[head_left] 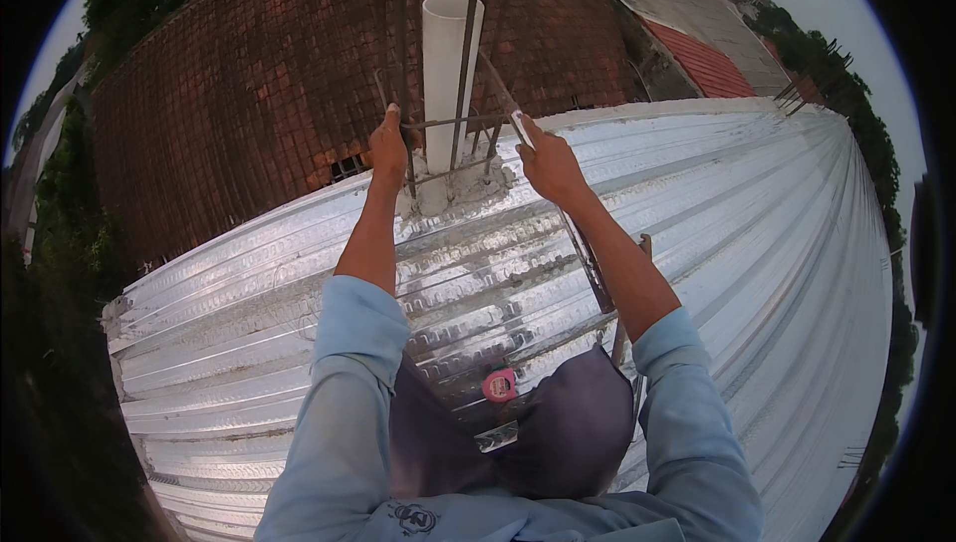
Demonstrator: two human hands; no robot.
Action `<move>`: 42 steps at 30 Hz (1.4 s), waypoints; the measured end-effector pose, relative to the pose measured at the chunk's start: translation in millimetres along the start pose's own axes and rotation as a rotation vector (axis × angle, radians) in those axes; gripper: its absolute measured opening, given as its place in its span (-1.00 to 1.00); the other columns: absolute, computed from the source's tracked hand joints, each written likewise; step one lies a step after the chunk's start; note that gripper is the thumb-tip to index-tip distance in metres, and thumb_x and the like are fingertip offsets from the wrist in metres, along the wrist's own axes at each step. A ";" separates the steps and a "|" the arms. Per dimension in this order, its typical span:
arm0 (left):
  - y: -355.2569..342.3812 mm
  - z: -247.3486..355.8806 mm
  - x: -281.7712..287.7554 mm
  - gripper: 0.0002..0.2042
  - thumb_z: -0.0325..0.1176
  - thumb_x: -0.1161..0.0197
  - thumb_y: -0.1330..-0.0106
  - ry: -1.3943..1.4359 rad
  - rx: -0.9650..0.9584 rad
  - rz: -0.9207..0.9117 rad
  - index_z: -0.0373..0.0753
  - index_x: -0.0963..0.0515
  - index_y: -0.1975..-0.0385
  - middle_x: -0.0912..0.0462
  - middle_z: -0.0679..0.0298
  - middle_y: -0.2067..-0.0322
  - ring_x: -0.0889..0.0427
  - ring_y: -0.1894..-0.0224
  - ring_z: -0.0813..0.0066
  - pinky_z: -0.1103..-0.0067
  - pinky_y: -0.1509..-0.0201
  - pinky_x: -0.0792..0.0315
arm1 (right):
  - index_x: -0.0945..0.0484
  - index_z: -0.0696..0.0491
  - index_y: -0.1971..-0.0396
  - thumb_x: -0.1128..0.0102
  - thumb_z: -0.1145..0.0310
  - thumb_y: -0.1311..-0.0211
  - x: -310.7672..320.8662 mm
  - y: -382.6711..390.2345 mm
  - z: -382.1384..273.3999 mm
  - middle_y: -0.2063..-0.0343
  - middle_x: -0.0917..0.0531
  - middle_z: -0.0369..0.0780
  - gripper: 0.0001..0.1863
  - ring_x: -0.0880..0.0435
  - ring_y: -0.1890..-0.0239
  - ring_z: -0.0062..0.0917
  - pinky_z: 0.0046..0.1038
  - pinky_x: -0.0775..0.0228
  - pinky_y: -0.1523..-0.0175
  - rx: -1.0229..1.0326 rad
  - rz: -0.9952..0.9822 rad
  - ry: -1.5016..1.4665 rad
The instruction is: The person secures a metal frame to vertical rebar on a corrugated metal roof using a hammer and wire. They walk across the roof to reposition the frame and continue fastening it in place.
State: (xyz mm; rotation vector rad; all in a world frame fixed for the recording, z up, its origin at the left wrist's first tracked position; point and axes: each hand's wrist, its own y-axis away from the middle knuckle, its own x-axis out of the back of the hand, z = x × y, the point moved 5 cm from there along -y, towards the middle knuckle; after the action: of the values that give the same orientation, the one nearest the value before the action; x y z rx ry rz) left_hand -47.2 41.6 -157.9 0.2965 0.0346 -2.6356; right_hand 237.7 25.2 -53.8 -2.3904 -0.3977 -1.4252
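Note:
My left hand point(388, 148) is closed around a rusty steel rod beside a bundle of upright rebar point(401, 34). A thin crosswise steel tie point(448, 123) runs from near that hand across the bars. My right hand point(551, 161) grips a long metal bar point(588, 261) slanting from the rebar down under my right forearm. Its upper end reaches the rods, but the exact contact is too small to tell. Between my hands a white plastic pipe point(443, 84) stands upright among the rebar, with rough concrete point(453, 190) around its foot.
Ribbed silvery metal decking point(757, 233) spreads around me. A pink tape measure point(500, 385) lies by my knees, near a small shiny metal piece point(496, 436). A brown tiled roof point(239, 84) lies beyond the deck's far edge. More rebar point(797, 94) sticks up at the far right.

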 end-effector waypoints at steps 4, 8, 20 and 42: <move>1.2 -5.1 -9.3 -0.33 0.22 0.03 -0.48 -0.052 -0.020 -0.024 -0.30 -0.58 0.62 -0.58 0.22 0.61 -0.52 0.51 0.43 0.43 0.29 -0.39 | -0.23 0.20 -0.41 -0.12 0.46 -0.41 -19.5 121.9 32.4 0.23 -0.61 0.15 -0.40 -0.65 0.23 0.07 -0.11 -0.51 0.16 0.042 0.264 -0.073; 5.5 -2.5 -9.5 -0.37 0.22 0.02 -0.49 -0.020 0.007 -0.046 -0.32 -0.60 0.43 -0.62 0.19 0.58 -0.56 0.48 0.43 0.46 0.25 -0.43 | -0.22 0.25 -0.40 -0.19 0.53 -0.33 -44.9 224.6 32.9 0.32 -0.56 0.05 -0.34 -0.63 0.41 -0.05 -0.13 -0.49 0.43 0.176 0.366 -0.011; 12.3 -7.4 -6.1 -0.56 0.00 0.00 -0.56 0.390 0.052 0.024 -0.29 -0.63 0.19 -0.68 0.22 0.40 -0.62 0.35 0.46 0.49 0.17 -0.46 | -0.24 0.25 -0.39 -0.14 0.43 -0.42 -54.4 102.4 -69.8 0.32 -0.59 0.13 -0.40 -0.64 0.32 -0.03 -0.12 -0.46 0.20 0.138 0.184 -0.148; 15.1 -46.7 27.7 -0.22 0.28 -0.43 -0.15 0.221 0.318 0.024 -0.30 -0.56 -0.15 -0.57 0.16 -0.06 -0.44 -0.16 0.22 0.19 -0.37 -0.15 | -0.18 0.21 -0.41 -0.11 0.35 -0.37 -54.0 1.1 -128.1 0.27 -0.61 0.21 -0.34 -0.67 0.21 0.13 0.00 -0.53 0.09 0.049 0.091 0.004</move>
State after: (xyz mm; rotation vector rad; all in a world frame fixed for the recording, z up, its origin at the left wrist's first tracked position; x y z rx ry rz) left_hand -54.4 19.0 -209.1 0.6891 -0.3159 -2.5672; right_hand 111.7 -32.7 -44.6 -2.3359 -0.3148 -1.3642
